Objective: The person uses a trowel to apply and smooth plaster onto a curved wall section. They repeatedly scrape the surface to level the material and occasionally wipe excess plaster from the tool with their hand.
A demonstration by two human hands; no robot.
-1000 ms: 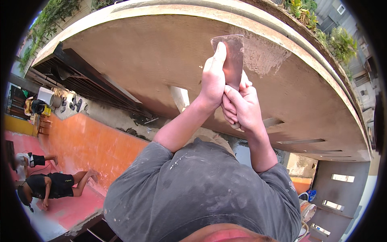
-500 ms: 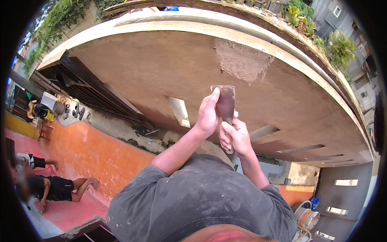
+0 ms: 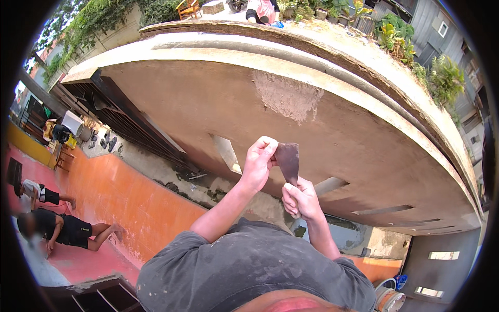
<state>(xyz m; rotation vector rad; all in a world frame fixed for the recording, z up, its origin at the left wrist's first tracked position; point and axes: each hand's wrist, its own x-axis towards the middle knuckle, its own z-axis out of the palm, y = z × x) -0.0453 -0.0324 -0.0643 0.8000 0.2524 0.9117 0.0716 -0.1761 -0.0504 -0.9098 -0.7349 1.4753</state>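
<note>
Dark grey, pale-flecked T-shirt (image 3: 249,262) of the wearer, nearest, its lower edge out of sight; right hand (image 3: 302,200), fingers wrapped tight round the handle of a scraper with a dark, flared metal blade (image 3: 288,161), most of that handle hidden in the fist, only its butt showing below; scraper held blade up, in front of the chest; left hand (image 3: 259,164), fingers curled, thumb and fingertips drawn together at the blade's left edge; whether they pinch it or merely touch it, cannot tell; the fingertips partly hidden.

Wet grey ground strip (image 3: 343,234), partly covered by the right forearm; orange-and-white bucket (image 3: 391,301), lower right, cut off by the lower edge; orange painted low wall (image 3: 138,190), left; beyond it, on a pink floor, a person in black (image 3: 78,231), face blurred, and a person in white and black (image 3: 37,191), small; brown plastered wall (image 3: 197,99) with pale rough patch (image 3: 288,98), standing between the hands and the ground beyond; black slatted metal gate (image 3: 125,119); farthest, a person in pink (image 3: 262,10), cut off at the top.
</note>
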